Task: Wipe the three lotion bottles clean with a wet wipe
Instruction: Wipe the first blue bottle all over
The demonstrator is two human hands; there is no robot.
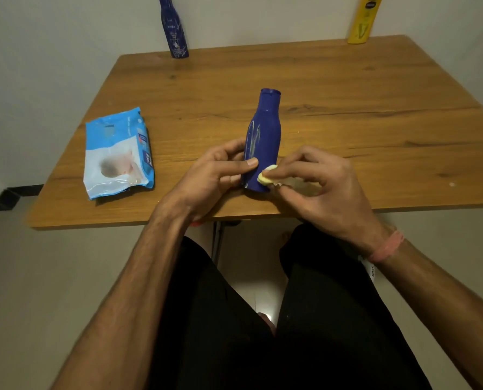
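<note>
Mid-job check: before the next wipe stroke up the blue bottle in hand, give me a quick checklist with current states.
1. Bottle held steady: ok. The left hand grips the near blue bottle at its lower body.
2. Wipe in hand: ok. The right hand pinches the wadded wet wipe against the bottle's base.
3. Bottle clean: not ok. Pale streaks remain on its side.
4. Spare wipes within reach: ok. The wipe pack lies on the table.
5. Other bottles wiped: cannot tell. The far blue bottle and yellow bottle stand at the back edge.

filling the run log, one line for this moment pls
step: wiping blue bottle | left hand: holds bottle | right hand: wipe on bottle | waiting: two bottles
</note>
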